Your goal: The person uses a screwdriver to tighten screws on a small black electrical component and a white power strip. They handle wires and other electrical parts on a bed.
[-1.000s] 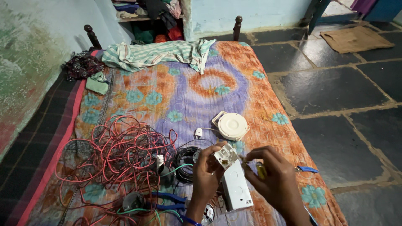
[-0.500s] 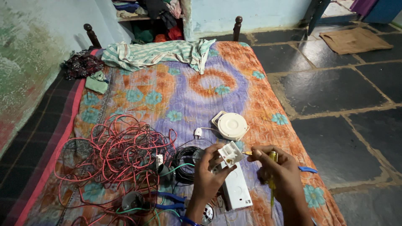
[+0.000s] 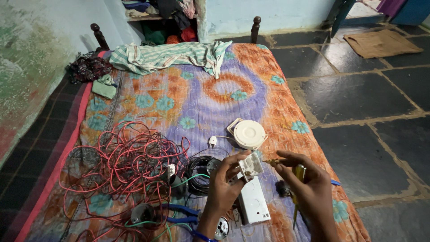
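Socket (image 3: 251, 166), small and white, sits pinched in the left hand (image 3: 224, 186), just above the white box (image 3: 253, 201) on the bed (image 3: 188, 98). Right hand (image 3: 309, 188) grips a yellow screwdriver (image 3: 298, 179), tip touching the socket's right edge. It seems best to hold the socket steady and keep the blade square. Red wire (image 3: 125, 161) lies left of the box.

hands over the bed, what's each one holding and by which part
The left hand pinches a small white switch part by its lower left edge. The right hand grips a yellow-handled screwdriver by the handle, tip toward the part.
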